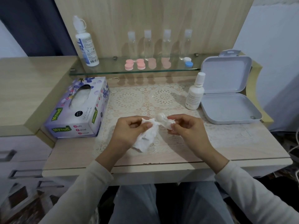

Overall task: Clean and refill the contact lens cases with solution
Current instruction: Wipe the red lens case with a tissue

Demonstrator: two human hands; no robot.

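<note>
The pale lens case (163, 121) is held in the air just above the lace mat (129, 101), between both hands, near the front middle of the surface (234, 143); the right hand (186, 126) has its grip pinched on the case's right end, thumb and fingertips curled round it; the left hand (131, 128) has its grip pinched on a crumpled tissue (145, 139), whose upper edge meets the case's left end while the rest hangs toward the mat.

The case looks like small, light, stiff plastic, probably slick if wet; I judge the best hold to be the outer rim of one well, leaving the other free for the tissue; it should bear a firm pinch, yet could flick out of damp fingers. The tissue is soft and weak; rubbed hard when damp, it may tear or shed lint.

The case is blurred and close in colour to the tissue, so where one ends is unclear; whether its caps are on I cannot tell; the right fingertips hide its far end. On the glass shelf (113, 71) the pink cases (134, 63) are plain, but the paler pink shapes beside them are hard to tell from reflections; the small solution bottle (195, 94) has an unreadable label.
</note>
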